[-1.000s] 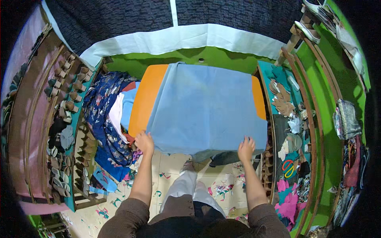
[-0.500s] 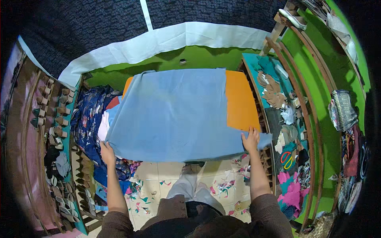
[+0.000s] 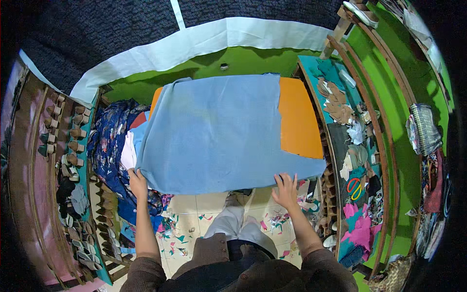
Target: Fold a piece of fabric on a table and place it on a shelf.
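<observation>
**Broad grey-blue cloth sheet spread over a smooth orange flat-topped surface, a bare hand at each near corner region**

Sheet lies across the centre of the frame, covering most of the orange top; orange shows in a wide strip at right of centre and a thin sliver at upper left. Lower right of the sheet runs out in a tongue below the orange strip.

Left hand: left of centre, at the sheet's lower left corner. Fingers bent, tips touching the cloth; whether they pinch it, cannot tell.

Right hand: below centre right, at the sheet's lower edge. Fingers spread well apart, tips at the hem, nothing clasped.

Left of the sheet: a crumpled navy floral-print fabric. Farther left, rows of block-heeled brown shoes on a rack.

Right side: a teal-topped wooden shelf carrying brown cut fabric pieces, scissors with red and yellow handles and, lower down, bright pink fabric scraps.

Lower centre: pale tiled floor, littered with small coloured offcuts.
</observation>
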The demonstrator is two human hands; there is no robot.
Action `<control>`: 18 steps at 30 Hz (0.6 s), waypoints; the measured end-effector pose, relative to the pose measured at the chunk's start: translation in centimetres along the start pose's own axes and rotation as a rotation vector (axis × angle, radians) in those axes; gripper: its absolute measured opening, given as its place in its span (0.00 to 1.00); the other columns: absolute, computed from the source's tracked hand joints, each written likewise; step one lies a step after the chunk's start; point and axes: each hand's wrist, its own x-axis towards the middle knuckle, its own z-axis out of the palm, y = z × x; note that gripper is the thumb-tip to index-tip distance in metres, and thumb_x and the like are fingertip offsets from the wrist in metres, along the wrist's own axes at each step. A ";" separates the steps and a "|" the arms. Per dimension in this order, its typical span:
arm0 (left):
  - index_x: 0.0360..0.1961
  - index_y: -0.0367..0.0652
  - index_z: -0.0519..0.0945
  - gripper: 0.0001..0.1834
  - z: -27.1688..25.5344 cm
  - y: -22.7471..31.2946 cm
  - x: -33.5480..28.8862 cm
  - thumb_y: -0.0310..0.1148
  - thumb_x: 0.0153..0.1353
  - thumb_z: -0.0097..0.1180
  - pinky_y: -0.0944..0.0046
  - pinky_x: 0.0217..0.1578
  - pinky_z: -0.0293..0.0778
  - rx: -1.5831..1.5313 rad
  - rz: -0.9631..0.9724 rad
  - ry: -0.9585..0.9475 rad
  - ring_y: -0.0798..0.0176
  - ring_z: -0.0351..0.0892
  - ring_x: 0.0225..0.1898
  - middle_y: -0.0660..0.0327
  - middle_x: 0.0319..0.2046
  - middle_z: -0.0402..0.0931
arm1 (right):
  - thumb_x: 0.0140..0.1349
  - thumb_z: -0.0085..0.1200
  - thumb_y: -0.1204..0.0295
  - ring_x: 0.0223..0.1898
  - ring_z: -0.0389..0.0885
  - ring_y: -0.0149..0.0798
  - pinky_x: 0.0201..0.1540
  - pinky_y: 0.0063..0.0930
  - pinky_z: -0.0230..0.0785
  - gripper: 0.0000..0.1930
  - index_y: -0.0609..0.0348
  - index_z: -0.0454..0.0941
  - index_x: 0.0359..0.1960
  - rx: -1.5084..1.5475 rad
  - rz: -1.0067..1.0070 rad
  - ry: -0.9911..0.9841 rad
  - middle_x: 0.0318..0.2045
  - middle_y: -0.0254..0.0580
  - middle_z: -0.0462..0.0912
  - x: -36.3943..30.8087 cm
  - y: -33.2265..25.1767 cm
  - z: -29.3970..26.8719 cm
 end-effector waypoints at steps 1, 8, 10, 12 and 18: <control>0.43 0.38 0.65 0.14 0.0 0.6 -0.2 0.36 0.61 0.44 0.47 0.35 0.67 -0.011 0.004 -0.007 0.37 0.73 0.35 0.41 0.32 0.75 | 0.50 0.54 0.69 0.56 0.61 0.46 0.62 0.57 0.41 0.24 0.51 0.68 0.51 -0.029 -0.099 -0.060 0.50 0.47 0.65 -0.5 0.0 -0.2; 0.51 0.45 0.59 0.17 -0.6 1.0 -2.0 0.31 0.61 0.42 0.48 0.33 0.67 -0.136 0.087 -0.010 0.38 0.74 0.33 0.39 0.29 0.75 | 0.46 0.56 0.71 0.50 0.68 0.41 0.59 0.54 0.51 0.19 0.50 0.74 0.44 -0.091 -0.161 0.117 0.44 0.39 0.72 -0.1 2.0 0.6; 0.50 0.43 0.62 0.15 -1.6 2.0 -2.7 0.29 0.61 0.42 0.50 0.34 0.67 -0.136 0.048 -0.013 0.39 0.74 0.35 0.42 0.31 0.75 | 0.46 0.55 0.73 0.43 0.72 0.39 0.56 0.50 0.55 0.12 0.52 0.75 0.36 -0.122 -0.324 0.112 0.36 0.35 0.76 -0.5 3.0 -0.2; 0.47 0.42 0.65 0.13 -1.9 1.2 -3.1 0.27 0.60 0.41 0.51 0.36 0.67 -0.180 0.133 0.029 0.41 0.74 0.36 0.44 0.32 0.75 | 0.45 0.54 0.74 0.40 0.73 0.38 0.55 0.49 0.56 0.10 0.53 0.75 0.33 -0.133 -0.306 0.102 0.34 0.35 0.76 -0.7 3.7 -0.6; 0.27 0.35 0.75 0.09 -4.1 0.5 -4.0 0.20 0.52 0.39 0.62 0.38 0.68 -0.284 0.307 -0.008 0.52 0.73 0.33 0.51 0.31 0.74 | 0.54 0.48 0.75 0.43 0.71 0.42 0.56 0.45 0.53 0.06 0.58 0.72 0.33 -0.078 -0.051 0.243 0.34 0.40 0.75 0.2 4.2 -2.1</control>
